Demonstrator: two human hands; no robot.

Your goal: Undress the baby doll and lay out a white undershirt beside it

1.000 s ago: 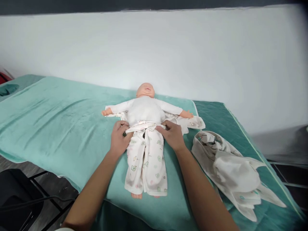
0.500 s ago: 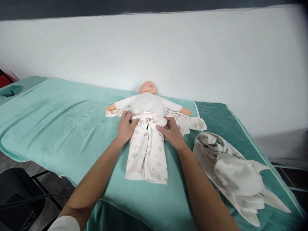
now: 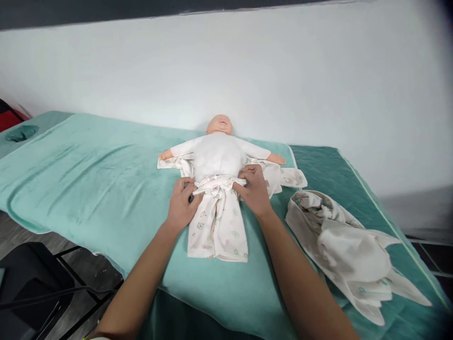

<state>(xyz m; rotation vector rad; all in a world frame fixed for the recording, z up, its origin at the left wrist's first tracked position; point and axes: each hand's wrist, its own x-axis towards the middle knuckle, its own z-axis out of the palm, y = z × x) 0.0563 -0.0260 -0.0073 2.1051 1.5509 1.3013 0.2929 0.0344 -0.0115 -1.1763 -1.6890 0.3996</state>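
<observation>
A baby doll lies on its back, arms spread, with a white cloth body. Patterned white baby pants cover its lower part, and their waistband is bunched in folds below the belly. My left hand pinches the waistband at the left side. At the right side, my right hand grips the same waistband between thumb and fingers. Beneath the doll is a spread patterned baby top, its sleeves reaching out under the doll's arms. The doll's legs are hidden by the pants.
The doll lies on a padded bed with a light green cover, against a white wall. A crumpled whitish cloth garment lies to the right on a darker green part. A black chair stands at the lower left.
The pants' waistband has come down off the belly toward me and bunched up, showing more of the white body. Both hands keep hold; my left hand has moved lower.
</observation>
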